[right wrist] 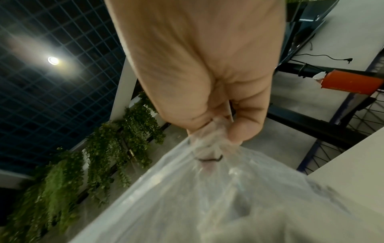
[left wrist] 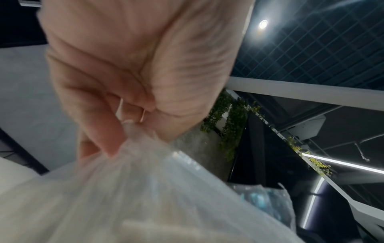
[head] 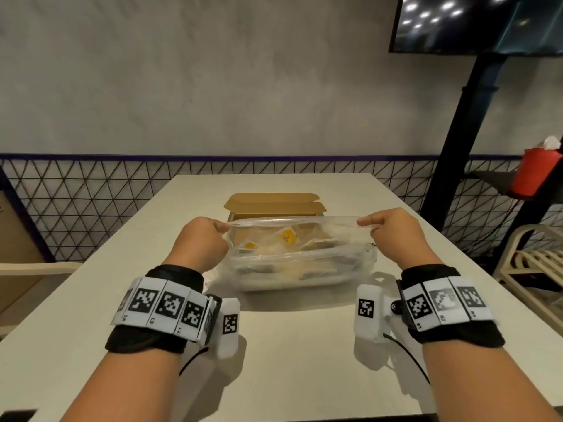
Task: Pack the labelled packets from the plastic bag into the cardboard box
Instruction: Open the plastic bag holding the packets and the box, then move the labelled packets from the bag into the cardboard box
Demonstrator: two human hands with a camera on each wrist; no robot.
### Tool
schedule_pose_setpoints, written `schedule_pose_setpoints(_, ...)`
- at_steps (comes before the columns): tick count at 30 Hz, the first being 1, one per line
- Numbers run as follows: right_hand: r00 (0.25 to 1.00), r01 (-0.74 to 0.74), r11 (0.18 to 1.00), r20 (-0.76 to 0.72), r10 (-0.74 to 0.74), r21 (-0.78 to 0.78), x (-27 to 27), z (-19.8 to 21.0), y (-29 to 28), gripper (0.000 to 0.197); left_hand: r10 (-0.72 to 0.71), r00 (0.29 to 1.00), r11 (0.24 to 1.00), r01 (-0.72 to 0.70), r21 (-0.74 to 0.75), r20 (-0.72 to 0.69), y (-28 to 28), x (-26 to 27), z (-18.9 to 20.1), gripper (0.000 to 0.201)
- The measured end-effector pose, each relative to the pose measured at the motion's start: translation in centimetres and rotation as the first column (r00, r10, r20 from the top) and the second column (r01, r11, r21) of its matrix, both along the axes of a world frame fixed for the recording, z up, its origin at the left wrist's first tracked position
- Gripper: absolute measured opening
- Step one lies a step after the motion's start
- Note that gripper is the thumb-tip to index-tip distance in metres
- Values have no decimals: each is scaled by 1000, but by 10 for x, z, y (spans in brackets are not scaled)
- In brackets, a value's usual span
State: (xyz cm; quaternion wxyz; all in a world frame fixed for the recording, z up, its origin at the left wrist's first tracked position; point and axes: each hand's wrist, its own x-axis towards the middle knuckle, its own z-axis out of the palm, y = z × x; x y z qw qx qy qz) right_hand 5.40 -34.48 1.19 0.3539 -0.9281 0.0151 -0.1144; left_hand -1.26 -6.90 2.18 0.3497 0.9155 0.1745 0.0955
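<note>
While the clear plastic bag (head: 300, 263) is sitting on the white worktop (head: 289, 354), the left hand (head: 201, 239) is pinching its left upper corner and the right hand (head: 393, 229) is pinching its right upper corner, fingers curled tight on the film and drawing the top edge taut between them. Labelled packets (head: 288, 237), some with yellow labels, are lying inside the bag, and the open cardboard box (head: 274, 204) is standing just behind it.
</note>
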Motion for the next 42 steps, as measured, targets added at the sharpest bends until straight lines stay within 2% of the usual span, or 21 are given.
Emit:
schedule_pose_setpoints(5, 984, -109, 993, -148, 101, -52, -3, -1, 5, 44, -127, 976, 975, 156, 158, -178, -5, -6, 0, 58)
schedule_pose_setpoints(9, 970, -203, 977, -149, 192, -64, -9, 5, 7, 51, -244, 934, 934, 299, 196, -263, -8, -3, -3, 70)
schedule_pose_setpoints(13, 960, -252, 960, -159, 232, -122, -8, 8, 9, 57, -369, 886, 879, 431, 204, -281, -14, 1, 2, 77)
schedule_pose_setpoints(17, 963, -226, 960, -190, 194, -167, -8, 7, 7, 57, -402, 820, 855, 496, 154, -407, -11, 1, 6, 100)
schedule_pose_setpoints(19, 965, -215, 963, -186, 185, -163, -9, 7, 7, 58, -374, 801, 844, 503, 186, -468, -8, -2, 6, 104)
schedule_pose_setpoints(23, 973, -214, 970, -114, 201, -112, -12, 14, 11, 60, -338, 867, 840, 454, 298, -366, -4, -10, 12, 76)
schedule_pose_setpoints(27, 973, -232, 973, -11, 232, -4, -16, 33, 23, 57, -312, 929, 908, 354, 226, -200, 8, -21, 27, 77)
schedule_pose_setpoints(31, 950, -304, 952, 87, 300, 42, -12, 60, 51, 54, -187, 982, 969, 185, 164, 0, 26, -34, 42, 78)
schedule_pose_setpoints(36, 874, -478, 878, 81, 479, -29, 15, 81, 118, 63, -22, 991, 985, -2, 172, 135, 49, -41, 40, 57)
schedule_pose_setpoints(42, 802, -595, 801, 14, 597, -64, 38, 82, 201, 64, 166, 971, 976, -187, 115, 174, 65, -52, 20, 69)
